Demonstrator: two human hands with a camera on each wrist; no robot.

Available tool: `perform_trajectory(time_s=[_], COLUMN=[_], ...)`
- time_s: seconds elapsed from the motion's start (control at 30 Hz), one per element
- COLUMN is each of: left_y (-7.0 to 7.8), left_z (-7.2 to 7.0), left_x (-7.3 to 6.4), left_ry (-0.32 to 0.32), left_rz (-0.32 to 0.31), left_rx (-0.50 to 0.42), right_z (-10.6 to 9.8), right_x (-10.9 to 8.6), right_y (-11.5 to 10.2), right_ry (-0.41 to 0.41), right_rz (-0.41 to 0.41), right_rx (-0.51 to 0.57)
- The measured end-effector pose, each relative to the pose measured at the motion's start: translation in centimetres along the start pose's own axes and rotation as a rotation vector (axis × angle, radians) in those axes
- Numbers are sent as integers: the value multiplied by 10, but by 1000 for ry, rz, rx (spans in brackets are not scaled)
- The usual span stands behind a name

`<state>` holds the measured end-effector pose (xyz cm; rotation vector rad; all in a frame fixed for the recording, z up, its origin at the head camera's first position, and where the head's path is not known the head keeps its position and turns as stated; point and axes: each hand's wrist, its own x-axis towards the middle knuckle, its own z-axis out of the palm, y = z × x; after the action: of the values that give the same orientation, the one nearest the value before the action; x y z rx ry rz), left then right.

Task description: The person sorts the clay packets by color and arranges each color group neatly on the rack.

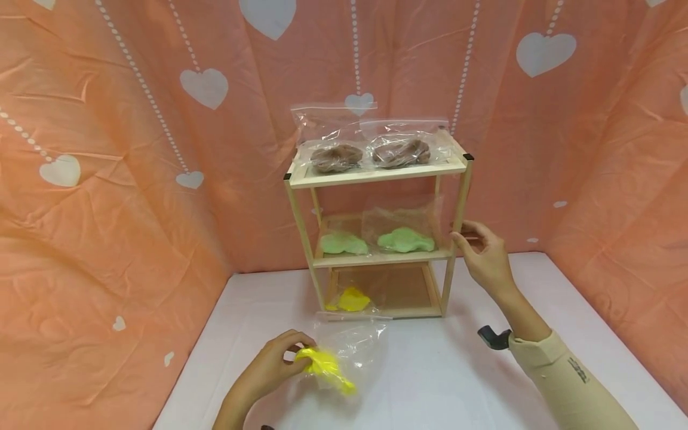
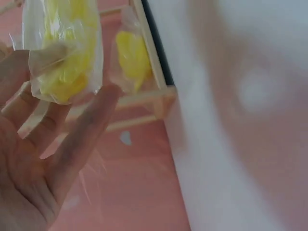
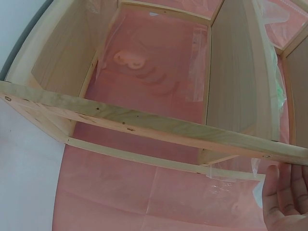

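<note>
My left hand (image 1: pixel 276 364) pinches a clear zip bag (image 1: pixel 357 343) holding a soft yellow lump (image 1: pixel 325 365), in front of a three-tier wooden shelf (image 1: pixel 376 175). In the left wrist view the bagged yellow lump (image 2: pixel 67 62) lies between thumb and fingers. My right hand (image 1: pixel 486 257) grips the shelf's right front post (image 1: pixel 461 197) at about middle-tier height. From the right wrist, the hand (image 3: pixel 288 195) shows at the lower right corner, its fingertips at the post (image 3: pixel 144 122). Another bagged yellow lump (image 1: pixel 353 300) rests on the left of the bottom tier.
On the top tier lie two bags with brown lumps (image 1: pixel 337 158). Two bagged light green lumps (image 1: pixel 405 240) sit on the middle tier. The white table (image 1: pixel 430 370) meets pink cloth walls (image 1: pixel 258 197) with hearts. A dark strap piece (image 1: pixel 493 338) sticks out at the right cuff.
</note>
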<state>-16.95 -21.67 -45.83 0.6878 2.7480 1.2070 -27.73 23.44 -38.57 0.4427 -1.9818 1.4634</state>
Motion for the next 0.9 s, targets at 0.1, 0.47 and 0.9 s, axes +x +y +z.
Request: perform_trajectory(time_s=[0.1, 0.47, 0.9], left_y=[10, 29, 29], left_z=[8, 38, 63], left_x=[8, 41, 71], left_ry=[28, 179, 220], left_rz=[6, 31, 9], left_rx=[41, -18, -122], right_z=[0, 0, 0], right_x=[0, 0, 0], right_y=[0, -2, -1], right_ry=[4, 4, 1], right_rz=[-2, 16, 24], right_rx=[16, 46, 19])
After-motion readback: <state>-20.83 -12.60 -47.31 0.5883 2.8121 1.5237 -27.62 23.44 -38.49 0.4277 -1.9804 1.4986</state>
